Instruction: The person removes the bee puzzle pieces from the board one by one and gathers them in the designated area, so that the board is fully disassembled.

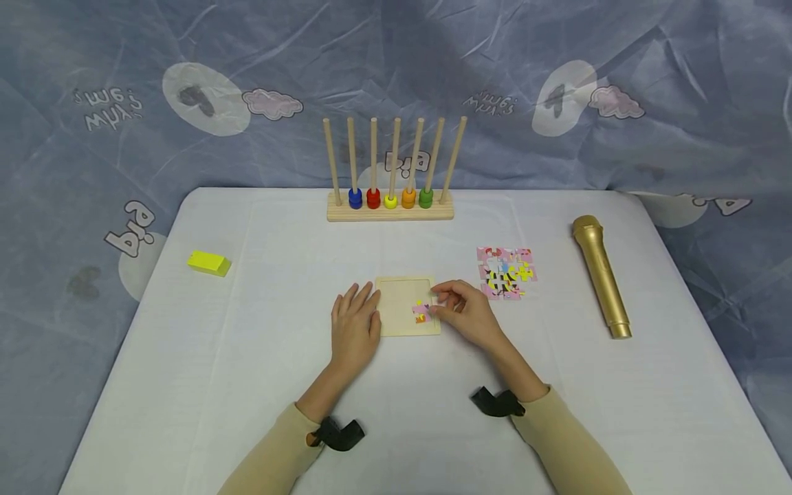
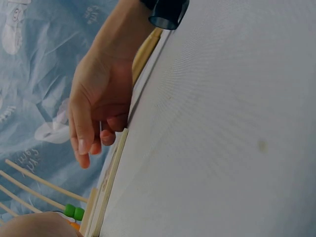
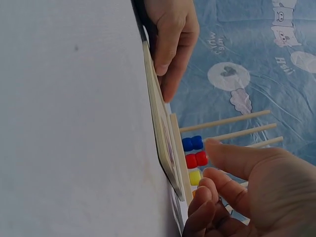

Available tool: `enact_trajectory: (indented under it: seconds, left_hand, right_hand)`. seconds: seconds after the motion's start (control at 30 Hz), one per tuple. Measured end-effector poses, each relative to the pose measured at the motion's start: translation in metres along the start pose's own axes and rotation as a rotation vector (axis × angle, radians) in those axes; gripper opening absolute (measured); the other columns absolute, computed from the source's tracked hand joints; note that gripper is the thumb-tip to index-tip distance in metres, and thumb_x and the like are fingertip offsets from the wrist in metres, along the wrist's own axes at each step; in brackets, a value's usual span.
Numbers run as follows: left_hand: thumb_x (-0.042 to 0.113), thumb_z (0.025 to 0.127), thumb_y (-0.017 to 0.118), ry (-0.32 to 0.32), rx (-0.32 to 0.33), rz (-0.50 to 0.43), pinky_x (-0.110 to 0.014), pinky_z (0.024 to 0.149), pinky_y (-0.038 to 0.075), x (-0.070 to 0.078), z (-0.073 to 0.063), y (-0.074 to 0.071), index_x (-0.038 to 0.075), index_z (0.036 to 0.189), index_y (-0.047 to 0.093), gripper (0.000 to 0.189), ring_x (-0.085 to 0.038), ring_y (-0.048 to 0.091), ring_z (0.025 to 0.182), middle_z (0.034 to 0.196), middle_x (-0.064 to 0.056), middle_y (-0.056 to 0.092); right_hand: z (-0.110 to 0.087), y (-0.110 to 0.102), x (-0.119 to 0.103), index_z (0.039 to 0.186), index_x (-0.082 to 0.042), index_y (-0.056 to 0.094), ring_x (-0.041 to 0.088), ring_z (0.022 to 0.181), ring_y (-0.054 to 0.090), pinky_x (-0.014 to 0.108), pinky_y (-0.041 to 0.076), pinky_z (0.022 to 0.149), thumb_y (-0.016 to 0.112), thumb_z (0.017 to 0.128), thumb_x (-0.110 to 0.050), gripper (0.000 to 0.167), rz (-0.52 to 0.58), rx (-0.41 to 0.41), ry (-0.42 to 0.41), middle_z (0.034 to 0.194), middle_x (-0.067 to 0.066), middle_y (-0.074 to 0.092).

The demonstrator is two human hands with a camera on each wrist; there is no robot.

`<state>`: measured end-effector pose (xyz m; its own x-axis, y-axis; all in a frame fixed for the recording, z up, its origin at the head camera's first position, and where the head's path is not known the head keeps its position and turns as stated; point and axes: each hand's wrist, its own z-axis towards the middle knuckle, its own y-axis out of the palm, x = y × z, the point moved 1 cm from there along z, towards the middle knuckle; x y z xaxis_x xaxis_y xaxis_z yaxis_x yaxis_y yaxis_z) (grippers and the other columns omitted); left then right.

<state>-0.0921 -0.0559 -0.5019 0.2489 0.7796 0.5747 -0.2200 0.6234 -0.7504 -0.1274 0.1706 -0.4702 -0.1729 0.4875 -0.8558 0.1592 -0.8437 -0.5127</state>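
A shallow square wooden puzzle tray (image 1: 394,306) lies flat on the white table, with a pink and yellow jigsaw piece (image 1: 421,314) in its lower right part. My left hand (image 1: 355,330) rests flat beside the tray's left edge, fingers straight and thumb close to the frame. Over the tray's right edge hovers my right hand (image 1: 467,313); its thumb is near the piece. In the right wrist view that hand's thumb and index finger stand apart, and I see nothing between them. Right of the tray, several joined jigsaw pieces (image 1: 506,273) lie on the table.
At the back stands a wooden peg rack (image 1: 390,214) with coloured beads on several of its upright pegs. A gold microphone (image 1: 601,278) lies at the right. On the left sits a yellow block (image 1: 209,263). A blue-grey printed cloth (image 1: 396,62) hangs behind the table.
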Motion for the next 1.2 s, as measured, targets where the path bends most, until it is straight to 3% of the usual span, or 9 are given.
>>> enact_trajectory:
  seconds: [0.17, 0.43, 0.53, 0.93, 1.07, 1.2]
  left_hand:
    - [0.007, 0.091, 0.058, -0.001, -0.003, -0.003, -0.061, 0.113, 0.024, 0.0002, 0.0000, 0.0002, 0.003, 0.125, 0.065, 0.035, -0.036, 0.042, 0.138, 0.141, -0.014, 0.056]
    - [0.006, 0.090, 0.059, 0.003, 0.005, -0.003, -0.061, 0.113, 0.024, 0.0020, -0.0003, -0.0016, 0.003, 0.125, 0.065, 0.036, -0.036, 0.042, 0.137, 0.140, -0.014, 0.056]
    - [0.006, 0.090, 0.059, 0.000, 0.005, -0.006, -0.061, 0.113, 0.024, 0.0024, -0.0004, -0.0017, 0.003, 0.125, 0.065, 0.036, -0.036, 0.042, 0.138, 0.140, -0.015, 0.056]
    - [0.006, 0.090, 0.059, -0.011, -0.002, -0.009, -0.060, 0.114, 0.023, 0.0014, -0.0005, -0.0008, 0.003, 0.126, 0.065, 0.036, -0.036, 0.042, 0.138, 0.141, -0.014, 0.056]
    - [0.006, 0.090, 0.059, -0.010, -0.001, -0.006, -0.060, 0.114, 0.023, 0.0016, -0.0003, -0.0013, 0.003, 0.125, 0.065, 0.036, -0.036, 0.042, 0.138, 0.140, -0.014, 0.056]
    - [0.005, 0.090, 0.060, -0.004, 0.005, -0.007, -0.060, 0.113, 0.024, 0.0020, -0.0002, -0.0015, 0.003, 0.125, 0.065, 0.036, -0.036, 0.042, 0.137, 0.140, -0.014, 0.057]
  right_hand:
    - [-0.0007, 0.0024, 0.0011, 0.105, -0.005, 0.071, 0.015, 0.070, 0.049, 0.021, 0.038, 0.060, 0.081, 0.078, -0.011, 0.029, -0.052, -0.025, -0.021, 0.086, 0.009, 0.062]
    - [-0.0006, 0.0071, 0.0058, 0.103, -0.009, 0.073, 0.012, 0.073, 0.049, 0.021, 0.039, 0.064, 0.083, 0.075, -0.013, 0.030, -0.246, -0.070, -0.101, 0.086, 0.002, 0.059]
    - [-0.0012, 0.0077, 0.0057, 0.102, -0.011, 0.073, 0.012, 0.072, 0.048, 0.022, 0.038, 0.063, 0.083, 0.076, -0.013, 0.028, -0.272, -0.075, -0.110, 0.086, 0.001, 0.056]
    - [-0.0031, 0.0074, 0.0038, 0.097, -0.013, 0.066, 0.013, 0.075, 0.050, 0.024, 0.040, 0.066, 0.081, 0.077, -0.010, 0.025, -0.223, -0.059, -0.157, 0.088, 0.001, 0.059]
    - [-0.0028, 0.0088, 0.0046, 0.094, -0.014, 0.064, 0.013, 0.077, 0.052, 0.024, 0.042, 0.067, 0.077, 0.082, -0.009, 0.019, -0.171, -0.063, -0.191, 0.086, -0.001, 0.062]
    - [-0.0022, 0.0080, 0.0035, 0.093, -0.012, 0.063, 0.011, 0.077, 0.053, 0.022, 0.042, 0.064, 0.072, 0.085, -0.005, 0.014, -0.061, -0.068, -0.156, 0.083, 0.002, 0.063]
